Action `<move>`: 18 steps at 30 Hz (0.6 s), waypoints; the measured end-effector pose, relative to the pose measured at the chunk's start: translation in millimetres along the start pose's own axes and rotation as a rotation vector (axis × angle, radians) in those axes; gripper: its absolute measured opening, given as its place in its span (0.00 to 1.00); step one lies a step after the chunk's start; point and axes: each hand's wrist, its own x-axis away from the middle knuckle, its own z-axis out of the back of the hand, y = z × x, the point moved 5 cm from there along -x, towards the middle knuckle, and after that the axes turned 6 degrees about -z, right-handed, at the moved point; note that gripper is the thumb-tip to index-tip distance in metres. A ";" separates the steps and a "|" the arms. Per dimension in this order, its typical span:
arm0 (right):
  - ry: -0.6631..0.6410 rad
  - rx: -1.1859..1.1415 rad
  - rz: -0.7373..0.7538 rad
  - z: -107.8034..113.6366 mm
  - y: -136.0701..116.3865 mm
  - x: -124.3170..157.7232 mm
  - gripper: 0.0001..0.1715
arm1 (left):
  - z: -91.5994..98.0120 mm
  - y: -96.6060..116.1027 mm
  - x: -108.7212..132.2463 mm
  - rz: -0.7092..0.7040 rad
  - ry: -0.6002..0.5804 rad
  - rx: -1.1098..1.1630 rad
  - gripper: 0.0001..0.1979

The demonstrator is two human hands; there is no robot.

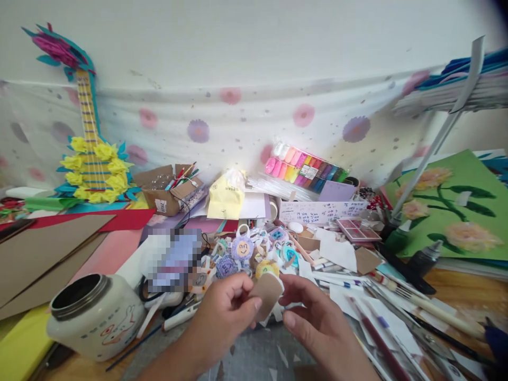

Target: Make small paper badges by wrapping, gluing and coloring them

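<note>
My left hand (224, 315) pinches a small brown cardboard piece (267, 297) with rounded corners between thumb and fingers. A white layer shows along its upper right edge. Beside that edge is my right hand (317, 320), fingers curved and thumb apart. Its fingertips are close to the piece; whether they touch it I cannot tell. Just behind the hands lies a pile of small crocheted pieces, among them a purple round one with a smiling face (242, 247) and a yellow one (268, 269), partly covered by the cardboard.
A pale jar (95, 317) stands at the left, near sheets of cardboard (47, 248). Pens and brushes (391, 293) clutter the right, beside a glue gun (420, 264). Behind are a pencil box (169, 196), a pack of coloured clay (307, 169) and a flowered guitar craft (93, 159).
</note>
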 end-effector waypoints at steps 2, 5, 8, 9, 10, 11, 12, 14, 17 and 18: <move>-0.027 -0.063 -0.007 -2.4 5.0 -2.0 0.28 | -4.3 5.2 0.7 -0.040 -0.052 -0.232 0.07; -0.009 -0.079 0.001 -1.9 10.5 -3.6 0.24 | -9.7 10.4 1.1 -0.076 -0.099 -0.408 0.07; 0.043 -0.089 -0.007 0.9 9.0 -2.7 0.21 | -8.7 9.7 1.0 -0.048 -0.093 -0.292 0.04; 0.057 -0.103 -0.006 1.7 6.7 -2.1 0.20 | -7.8 8.4 1.0 -0.040 -0.082 -0.208 0.03; 0.072 -0.119 -0.003 2.6 4.2 -1.5 0.20 | -7.9 6.3 1.1 -0.032 -0.084 -0.104 0.05; 0.085 -0.137 0.002 3.8 1.8 -1.0 0.20 | -9.4 3.2 1.3 -0.017 -0.100 0.012 0.09; 0.090 -0.150 0.007 4.8 -0.3 -0.8 0.19 | -12.2 -0.5 1.6 0.001 -0.127 0.135 0.13; 0.069 -0.152 0.011 6.4 -2.2 -0.9 0.20 | -20.4 -8.9 2.5 0.059 -0.187 0.336 0.16; 0.040 -0.136 0.007 8.9 -1.3 -1.9 0.19 | -27.9 -17.0 2.7 0.104 -0.164 0.386 0.13; 0.048 -0.143 0.011 9.9 -1.1 -2.2 0.19 | -29.3 -17.7 2.8 0.119 -0.152 0.362 0.12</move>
